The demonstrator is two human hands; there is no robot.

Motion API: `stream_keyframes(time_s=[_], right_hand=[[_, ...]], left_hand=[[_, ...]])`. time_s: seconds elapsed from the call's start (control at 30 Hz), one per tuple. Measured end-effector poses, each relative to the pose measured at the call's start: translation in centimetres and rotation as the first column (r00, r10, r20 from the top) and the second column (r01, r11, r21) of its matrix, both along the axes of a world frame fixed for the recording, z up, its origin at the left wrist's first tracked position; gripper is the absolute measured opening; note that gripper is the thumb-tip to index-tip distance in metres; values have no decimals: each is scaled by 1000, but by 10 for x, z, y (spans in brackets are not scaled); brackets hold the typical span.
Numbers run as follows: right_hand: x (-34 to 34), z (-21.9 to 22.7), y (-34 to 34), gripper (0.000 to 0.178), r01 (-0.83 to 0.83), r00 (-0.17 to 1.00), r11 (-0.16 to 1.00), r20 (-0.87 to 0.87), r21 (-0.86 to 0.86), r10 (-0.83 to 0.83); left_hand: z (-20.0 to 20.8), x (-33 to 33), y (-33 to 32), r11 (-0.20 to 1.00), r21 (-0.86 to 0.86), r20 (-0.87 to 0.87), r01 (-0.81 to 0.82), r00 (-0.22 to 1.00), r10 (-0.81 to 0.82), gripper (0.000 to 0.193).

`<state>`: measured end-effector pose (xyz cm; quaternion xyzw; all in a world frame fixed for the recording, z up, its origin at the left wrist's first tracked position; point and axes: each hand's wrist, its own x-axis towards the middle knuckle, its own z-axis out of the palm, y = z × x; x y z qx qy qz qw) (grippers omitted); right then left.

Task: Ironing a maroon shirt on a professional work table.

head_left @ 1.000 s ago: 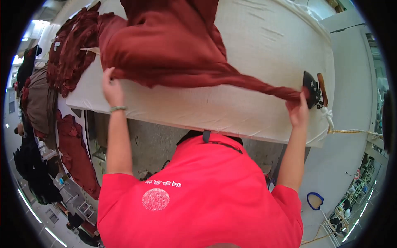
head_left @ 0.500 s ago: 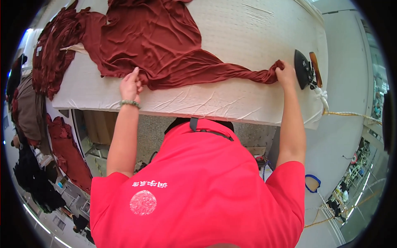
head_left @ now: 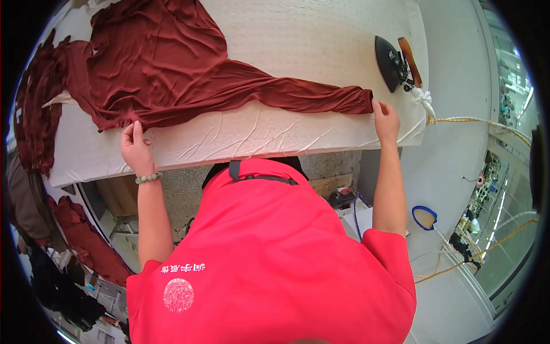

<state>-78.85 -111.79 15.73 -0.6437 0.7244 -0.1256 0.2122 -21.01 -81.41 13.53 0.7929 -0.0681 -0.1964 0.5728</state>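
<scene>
A dark red long-sleeved garment [head_left: 163, 57] lies wrinkled on the white padded ironing table [head_left: 321, 46], one sleeve [head_left: 303, 94] stretched out to the right. My left hand [head_left: 137, 150], with a beaded bracelet at its wrist, pinches the garment's near edge on the left. At the sleeve's cuff end, the thumb and finger of my right hand [head_left: 387, 121] are closed on the fabric. Just beyond that hand, a black iron [head_left: 389, 63] with a wooden handle rests on the table.
More dark red garments [head_left: 34, 109] are bunched at the table's left end. From the iron, a white-wrapped hose and a yellowish cord [head_left: 475, 119] run off to the right. Brown, red and black clothes [head_left: 63, 292] hang or lie at the lower left.
The sleeve, twisted half a second ago, now lies flatter and straighter, its cuff opened out. My left hand has shifted along the near edge toward the garment's lower left corner. The whole view has shifted.
</scene>
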Motion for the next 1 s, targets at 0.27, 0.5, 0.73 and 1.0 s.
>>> stream_keyframes(time_s=[0.27, 0.5, 0.73, 1.0], right_hand=[[14, 15, -26, 28, -144, 886, 919, 462, 368, -46], [-8, 34, 8, 36, -187, 684, 638, 565, 747, -462], [85, 137, -153, 38, -186, 785, 979, 612, 84, 96], [41, 62, -134, 46, -595, 791, 804, 178, 0, 586]], left_hand=[[28, 17, -10, 930, -366, 67, 10, 998, 16, 15], [9, 42, -20, 980, -177, 142, 93, 988, -68, 20], [119, 249, -151, 991, -79, 490, 106, 870, -54, 38], [44, 162, -58, 993, 32, 300, 113, 947, -117, 42]])
